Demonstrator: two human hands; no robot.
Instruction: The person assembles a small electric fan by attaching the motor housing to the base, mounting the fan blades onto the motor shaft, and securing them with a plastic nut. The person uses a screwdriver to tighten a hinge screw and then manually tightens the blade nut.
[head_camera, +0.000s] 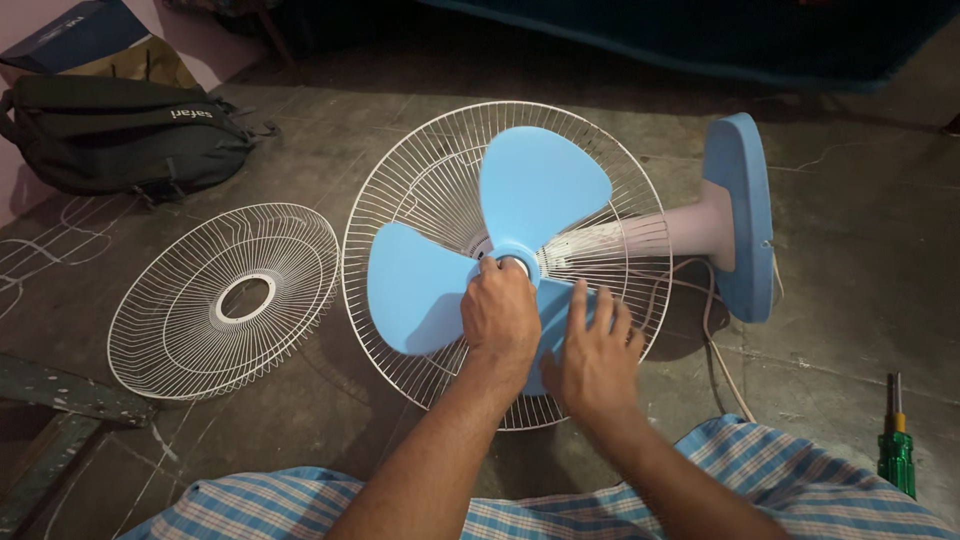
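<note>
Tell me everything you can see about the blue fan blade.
The blue fan blade is a three-lobed piece of smooth light-blue plastic, sitting on its hub inside the white wire rear guard of a fan lying on the concrete floor. The left hand closes over the hub; the right hand lies flat on the lower lobe, hiding most of it. The other two lobes look whole.

Lighting is dim and uneven. The centre of the frame is best lit; the blue fan blades (535, 190) and the white rear grille (420, 180) show clearly, without glare. The far edge of the floor (860, 230) falls into near-black shadow. Soft shadows lie beneath the blades. Focus is sharp throughout. Slight wide-angle stretching appears at the corners.
</note>
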